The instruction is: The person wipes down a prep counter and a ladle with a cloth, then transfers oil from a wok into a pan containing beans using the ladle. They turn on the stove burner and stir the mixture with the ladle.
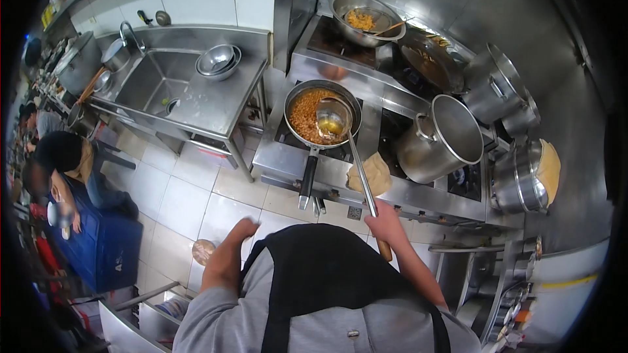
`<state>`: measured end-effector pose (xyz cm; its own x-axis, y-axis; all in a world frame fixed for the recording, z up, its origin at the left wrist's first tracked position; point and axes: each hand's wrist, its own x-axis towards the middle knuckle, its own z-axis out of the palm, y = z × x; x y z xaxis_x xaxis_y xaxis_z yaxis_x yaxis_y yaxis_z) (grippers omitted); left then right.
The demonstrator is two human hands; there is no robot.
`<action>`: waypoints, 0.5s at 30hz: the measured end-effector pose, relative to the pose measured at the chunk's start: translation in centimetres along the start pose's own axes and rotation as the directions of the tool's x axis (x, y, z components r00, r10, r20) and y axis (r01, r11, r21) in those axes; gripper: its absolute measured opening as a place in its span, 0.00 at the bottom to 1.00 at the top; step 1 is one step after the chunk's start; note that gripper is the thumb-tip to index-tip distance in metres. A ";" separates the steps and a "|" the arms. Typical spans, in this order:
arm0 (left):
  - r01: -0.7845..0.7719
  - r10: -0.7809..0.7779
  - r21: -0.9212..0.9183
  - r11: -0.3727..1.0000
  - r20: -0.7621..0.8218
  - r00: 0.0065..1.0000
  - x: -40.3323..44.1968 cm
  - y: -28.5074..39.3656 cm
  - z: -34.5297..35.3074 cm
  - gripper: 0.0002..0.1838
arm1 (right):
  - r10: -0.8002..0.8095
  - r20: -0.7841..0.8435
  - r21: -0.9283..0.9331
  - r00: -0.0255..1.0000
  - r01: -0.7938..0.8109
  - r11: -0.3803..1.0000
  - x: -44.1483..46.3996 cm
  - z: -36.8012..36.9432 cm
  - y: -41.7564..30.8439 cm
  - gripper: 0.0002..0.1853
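Note:
My right hand (384, 220) is closed around the long handle of a metal ladle (359, 168), whose end is wooden. The ladle's bowl holds some yellowish liquid and is over the right side of a frying pan (310, 174). Small brown pieces in bubbling liquid (306, 112) fill the pan, which sits on a stove burner with its black handle toward me. My left hand (244, 228) hangs in front of my body, apart from the pan handle, its fingers curled in with nothing visible in them. A tan cloth (371, 175) lies on the stove's front edge, beside the ladle handle.
Right of the pan stands a tall steel pot (439, 138), with more pots (492, 85) behind it. A steel bowl (367, 21) with yellowish food is at the back. A sink (157, 82) stands left. Another person (65, 157) bends over a blue bin (108, 235).

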<state>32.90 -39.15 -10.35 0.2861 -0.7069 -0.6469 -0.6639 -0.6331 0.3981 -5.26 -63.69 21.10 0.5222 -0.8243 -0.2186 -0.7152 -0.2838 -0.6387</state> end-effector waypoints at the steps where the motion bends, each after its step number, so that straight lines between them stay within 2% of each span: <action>1: 0.126 -0.136 0.079 0.989 0.132 0.982 -1.7 -2.7 0.2 0.29 | -0.001 -0.011 0.011 1.000 0.001 1.000 -0.7 0.1 -0.2 0.11; 2: 0.257 -0.264 0.059 0.965 0.209 0.942 -3.8 -2.9 -0.6 0.28 | 0.019 -0.020 -0.035 1.000 -0.020 0.999 -1.6 -0.3 -0.8 0.11; 4: 0.506 -0.501 0.083 0.859 0.347 0.793 -7.9 -3.3 -2.2 0.25 | 0.044 -0.036 -0.070 0.998 -0.046 0.996 -2.9 -1.0 -1.7 0.12; 6: 0.645 -0.513 -0.299 0.704 0.414 0.752 -9.0 -6.2 -1.1 0.24 | 0.165 0.054 -0.093 0.985 -0.160 0.983 -3.7 -1.3 -2.0 0.13; 7: 0.630 -0.489 -0.466 0.621 0.398 0.776 -9.8 -7.1 -0.9 0.24 | 0.171 0.051 -0.078 0.984 -0.167 0.983 -3.7 -1.0 -1.6 0.13; 8: 0.610 -0.494 -0.534 0.585 0.362 0.790 -10.5 -7.1 -1.0 0.26 | 0.138 0.069 -0.131 0.988 -0.128 0.983 -3.6 -0.7 -0.9 0.13; 12: 0.586 -0.512 -0.571 0.575 0.308 0.802 -11.2 -5.8 -1.5 0.22 | 0.056 0.103 -0.227 0.993 -0.031 0.973 -2.0 1.0 1.0 0.14; 14: 0.460 -0.385 -0.647 0.608 0.267 0.883 -10.3 -5.2 -1.4 0.18 | 0.045 0.090 -0.252 0.995 -0.021 0.968 -0.4 1.9 1.7 0.14; 15: 0.459 -0.387 -0.651 0.605 0.263 0.884 -10.1 -4.7 -1.4 0.18 | 0.044 0.080 -0.262 0.996 -0.021 0.965 0.5 2.1 1.8 0.14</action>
<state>34.08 -29.50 -4.82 0.3279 -0.2963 -0.8970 0.1793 -0.9127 0.3671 -5.36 -63.56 18.29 0.5261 -0.7939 -0.3048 -0.8228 -0.3847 -0.4183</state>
